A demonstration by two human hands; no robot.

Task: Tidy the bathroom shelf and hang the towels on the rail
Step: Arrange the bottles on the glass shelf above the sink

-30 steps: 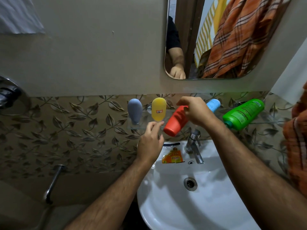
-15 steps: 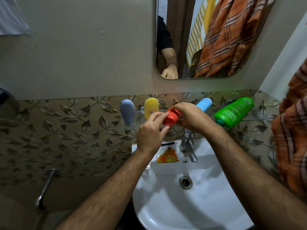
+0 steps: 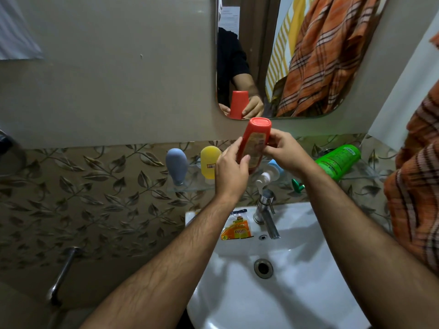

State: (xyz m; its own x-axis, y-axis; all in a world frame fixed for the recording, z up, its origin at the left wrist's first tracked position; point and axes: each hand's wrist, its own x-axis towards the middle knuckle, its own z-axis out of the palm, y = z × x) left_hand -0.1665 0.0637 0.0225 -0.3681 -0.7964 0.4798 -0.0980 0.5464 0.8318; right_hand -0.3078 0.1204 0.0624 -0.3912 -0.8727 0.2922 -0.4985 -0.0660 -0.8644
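Red bottle held upright above the glass shelf, pinched between fingers of left hand and right hand. Probably light, stiff, smooth plastic, possibly slippery; best gripped round mid-body, across the label.

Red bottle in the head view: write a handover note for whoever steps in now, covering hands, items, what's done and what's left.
Left hand and right hand both grip the red bottle, held above the glass shelf.
Grey bottle and yellow bottle stand on the shelf; green bottle lies on its side there.
Left: shelve the red bottle, right the green one, hang the orange checked towel.
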